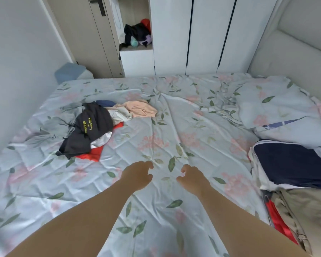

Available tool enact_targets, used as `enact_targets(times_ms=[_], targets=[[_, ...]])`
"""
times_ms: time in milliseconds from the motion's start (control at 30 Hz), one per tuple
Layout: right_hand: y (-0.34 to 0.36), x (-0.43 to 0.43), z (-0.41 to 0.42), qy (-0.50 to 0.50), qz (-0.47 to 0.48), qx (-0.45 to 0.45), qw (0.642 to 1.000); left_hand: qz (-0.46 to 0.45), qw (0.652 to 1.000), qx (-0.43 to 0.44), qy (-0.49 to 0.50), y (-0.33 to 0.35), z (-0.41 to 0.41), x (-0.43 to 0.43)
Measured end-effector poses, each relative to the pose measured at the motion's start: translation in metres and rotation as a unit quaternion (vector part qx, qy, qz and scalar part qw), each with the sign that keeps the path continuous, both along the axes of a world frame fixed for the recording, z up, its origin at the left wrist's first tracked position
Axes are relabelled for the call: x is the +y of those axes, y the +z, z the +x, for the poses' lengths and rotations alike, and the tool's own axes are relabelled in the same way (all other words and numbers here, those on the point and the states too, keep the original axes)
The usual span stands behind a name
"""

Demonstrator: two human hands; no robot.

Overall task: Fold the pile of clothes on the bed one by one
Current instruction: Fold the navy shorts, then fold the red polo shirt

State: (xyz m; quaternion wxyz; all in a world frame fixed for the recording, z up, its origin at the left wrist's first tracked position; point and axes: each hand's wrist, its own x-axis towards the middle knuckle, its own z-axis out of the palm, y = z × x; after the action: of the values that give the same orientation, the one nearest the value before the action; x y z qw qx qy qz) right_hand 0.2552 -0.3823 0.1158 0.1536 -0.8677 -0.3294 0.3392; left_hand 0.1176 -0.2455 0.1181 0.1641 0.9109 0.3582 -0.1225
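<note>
Your pile of clothes (96,125) sits far left on the bed (174,127), well apart from your hands. Left hand (137,175) and right hand (191,179) hover near, fingers loosely curled, gripping nothing. Far back, the wardrobe niche (133,12) holds bundled dark clothes (135,34); a folded stack (289,164) lies right.

Soft, even light fills the room, bright and a little washed out on the wardrobe doors (202,34) and the wall (17,52). Shadows on the bed (156,127) are faint, lying only in its creases. Wide-angle distortion bends the edges, and the lower left corner is smeared.
</note>
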Motion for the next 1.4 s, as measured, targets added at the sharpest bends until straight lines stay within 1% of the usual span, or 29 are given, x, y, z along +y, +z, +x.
enact_targets(times_ms=[233,367,500,667,800,1033,1133,1233,1400], targets=[[0.003,0.013,-0.032,0.047,0.007,-0.020,0.999,0.015,0.999,-0.022,0.047,0.006,-0.048,0.006],[-0.001,0.014,-0.042,0.068,0.011,-0.012,0.998,0.022,0.997,-0.019,0.067,0.007,-0.068,0.006],[-0.005,0.019,-0.048,0.093,0.008,-0.020,0.995,0.021,0.994,-0.018,0.106,0.006,-0.090,0.013],[-0.008,0.050,-0.067,0.116,0.014,-0.008,0.993,0.022,0.989,-0.013,0.145,0.000,-0.121,0.042],[-0.019,0.088,-0.088,0.131,0.014,0.009,0.991,0.017,0.987,-0.005,0.161,-0.012,-0.144,0.080],[-0.054,0.184,-0.129,0.113,-0.033,0.031,0.993,-0.022,0.987,0.025,0.157,-0.059,-0.181,0.175],[-0.078,0.230,-0.147,0.092,-0.050,0.048,0.993,-0.046,0.988,0.046,0.138,-0.090,-0.191,0.223],[-0.107,0.268,-0.157,0.050,-0.057,0.074,0.994,-0.053,0.991,0.055,0.113,-0.124,-0.191,0.273],[-0.152,0.299,-0.163,-0.004,-0.095,0.088,0.992,-0.048,0.995,0.048,0.068,-0.178,-0.171,0.337]])
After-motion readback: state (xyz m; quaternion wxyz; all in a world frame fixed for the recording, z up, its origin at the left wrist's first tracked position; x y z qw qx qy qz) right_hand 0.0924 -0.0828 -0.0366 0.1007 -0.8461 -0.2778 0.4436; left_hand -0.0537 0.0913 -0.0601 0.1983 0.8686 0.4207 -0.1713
